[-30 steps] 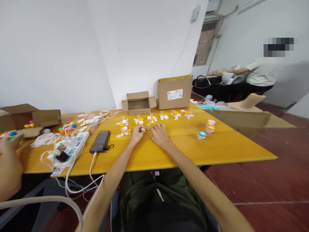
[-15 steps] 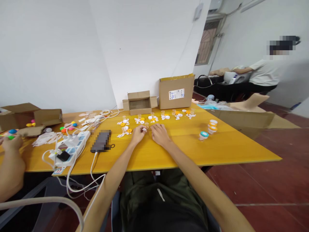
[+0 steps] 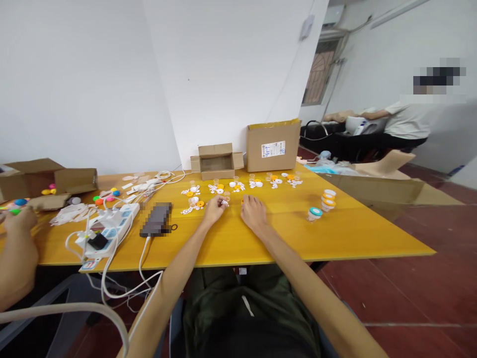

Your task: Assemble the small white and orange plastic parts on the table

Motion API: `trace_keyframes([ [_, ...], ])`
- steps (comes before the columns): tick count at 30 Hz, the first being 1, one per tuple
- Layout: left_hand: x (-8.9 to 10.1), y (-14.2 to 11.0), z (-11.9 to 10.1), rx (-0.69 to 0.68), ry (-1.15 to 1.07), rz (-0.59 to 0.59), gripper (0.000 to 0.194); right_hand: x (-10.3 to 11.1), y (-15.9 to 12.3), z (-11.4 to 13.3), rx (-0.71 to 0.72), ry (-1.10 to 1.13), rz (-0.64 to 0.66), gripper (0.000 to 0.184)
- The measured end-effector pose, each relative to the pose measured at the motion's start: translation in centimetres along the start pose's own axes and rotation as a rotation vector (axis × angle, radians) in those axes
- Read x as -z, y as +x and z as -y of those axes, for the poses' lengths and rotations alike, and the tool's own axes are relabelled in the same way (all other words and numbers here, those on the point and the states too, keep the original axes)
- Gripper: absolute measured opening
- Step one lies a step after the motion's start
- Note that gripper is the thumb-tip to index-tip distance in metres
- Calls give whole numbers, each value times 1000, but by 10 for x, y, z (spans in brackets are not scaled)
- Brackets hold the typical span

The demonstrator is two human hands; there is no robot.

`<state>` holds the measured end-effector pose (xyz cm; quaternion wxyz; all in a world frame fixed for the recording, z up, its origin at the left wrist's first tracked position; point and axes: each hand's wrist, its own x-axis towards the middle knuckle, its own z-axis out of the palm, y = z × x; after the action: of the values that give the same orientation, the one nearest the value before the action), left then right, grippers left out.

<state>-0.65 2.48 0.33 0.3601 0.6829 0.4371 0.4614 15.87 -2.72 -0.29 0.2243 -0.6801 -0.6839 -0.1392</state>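
Observation:
My left hand (image 3: 214, 211) is closed in a pinch on white dice with dark dots (image 3: 224, 203), just in front of a small clear cup (image 3: 227, 195). To its right, my right hand (image 3: 255, 213) rests low over the tabletop with curled fingers. An orange ring (image 3: 242, 202) peeks out at its thumb side; the rest of what lies under the palm is hidden. Left of my hands sits a group of dotted dice (image 3: 186, 211) with an orange ring (image 3: 200, 204) and a clear cup. Similar groups line the table behind, including white discs (image 3: 258, 184).
Stacked lidded cups (image 3: 328, 200) and a teal-lidded cup (image 3: 315, 214) stand at the right. An open carton (image 3: 217, 161) and a larger box (image 3: 274, 146) are at the back. A phone (image 3: 158, 219), power strip (image 3: 115, 228) and cables lie left, beside another person's hand (image 3: 20, 219).
My right hand has slid right and slightly nearer, away from my left hand, and an orange ring now shows at its thumb side. My left hand stays nearly in place with the dice.

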Motion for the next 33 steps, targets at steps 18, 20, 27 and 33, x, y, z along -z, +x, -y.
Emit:
trace_keyframes([
  [18, -1, -2, -1, -41, -124, 105, 20, 4, -5, 6, 335, 89, -46, 24],
  [20, -1, -2, -2, -42, -147, 121, 19, 3, -4, 4, 332, 81, -36, 27],
  [27, 0, -2, -3, -1, -183, 187, 15, 4, -3, 2, 298, 76, -20, 31],
  [33, 0, -2, -5, -7, -190, 184, 16, 4, -2, 1, 253, 141, -29, 32],
])
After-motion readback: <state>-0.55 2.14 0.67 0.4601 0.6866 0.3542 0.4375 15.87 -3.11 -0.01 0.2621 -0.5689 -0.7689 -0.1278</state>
